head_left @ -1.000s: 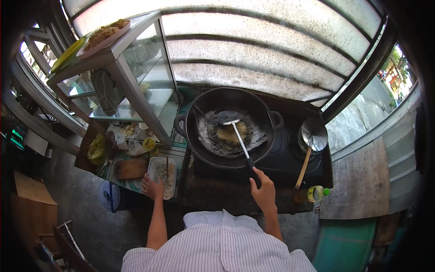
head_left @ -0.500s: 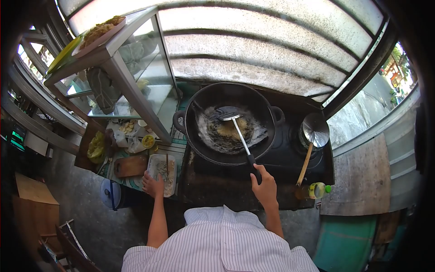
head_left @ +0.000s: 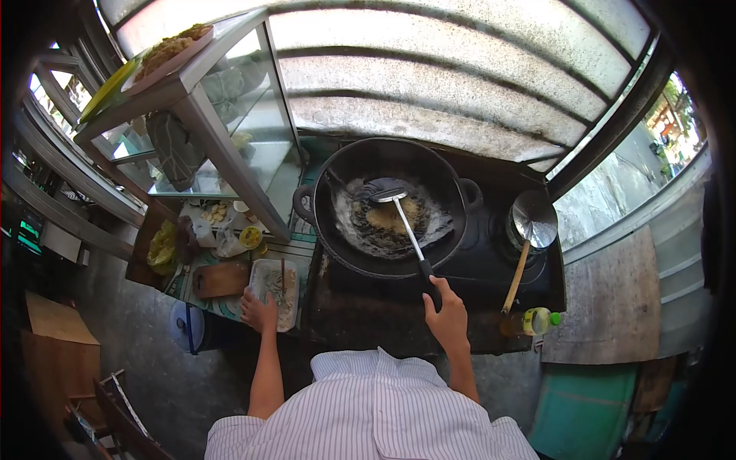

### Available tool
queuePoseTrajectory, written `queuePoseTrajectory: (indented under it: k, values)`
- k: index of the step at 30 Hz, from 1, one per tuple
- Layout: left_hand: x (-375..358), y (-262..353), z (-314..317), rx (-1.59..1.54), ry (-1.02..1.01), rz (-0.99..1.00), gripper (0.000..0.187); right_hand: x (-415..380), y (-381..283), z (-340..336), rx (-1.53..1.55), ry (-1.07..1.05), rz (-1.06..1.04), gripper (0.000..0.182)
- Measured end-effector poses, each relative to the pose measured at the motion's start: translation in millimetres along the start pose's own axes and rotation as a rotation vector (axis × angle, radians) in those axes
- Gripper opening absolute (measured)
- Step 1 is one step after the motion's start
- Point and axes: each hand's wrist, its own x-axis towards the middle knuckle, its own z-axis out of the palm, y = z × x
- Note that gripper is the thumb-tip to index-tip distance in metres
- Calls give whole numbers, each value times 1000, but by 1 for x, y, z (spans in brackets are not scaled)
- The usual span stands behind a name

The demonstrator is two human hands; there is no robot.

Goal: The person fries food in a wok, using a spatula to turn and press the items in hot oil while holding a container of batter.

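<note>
My right hand (head_left: pixel 446 313) is closed around the black handle of a spatula (head_left: pixel 409 228). Its metal head lies in a large black wok (head_left: pixel 337 244), against a brownish piece of food (head_left: pixel 395 218) in bubbling oil. At lower left, my left hand (head_left: pixel 259 310) grips the near-left corner of a clear plastic container (head_left: pixel 295 316), fingers along the outer side and thumb by the rim. Pale batter-like contents with green bits and a thin brown stick are inside it. A wooden cutting board (head_left: pixel 221 280) lies just left of that hand.
A glass display case (head_left: pixel 268 115) stands left of the wok, with a plate of fried food (head_left: pixel 170 55) on top. On the right, a small pan (head_left: pixel 534 215) has a wooden-handled utensil (head_left: pixel 516 277) across it. A green-capped bottle (head_left: pixel 530 322) lies at the counter's front edge.
The spatula's head has tilted slightly in the wok, its slotted face showing differently. Both hands stay almost where they were.
</note>
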Motion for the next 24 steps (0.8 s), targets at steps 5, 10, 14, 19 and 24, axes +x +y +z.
queuePoseTrajectory:
  k: [5,10,14,19,24]
  values:
    - [0,1,-2,-13,-12,-6,63,-2,0,1,4,9,-21,35]
    - [1,-1,1,-11,6,-7,63,-5,0,2,-6,-4,7,38]
    - [1,-1,1,-16,7,2,63,-6,-6,-1,-6,-31,52,39]
    - [1,-1,3,2,24,-1,63,-8,-7,-1,-11,-30,61,42]
    - [1,-1,1,-6,3,1,64,-9,-10,-3,-12,-42,82,44]
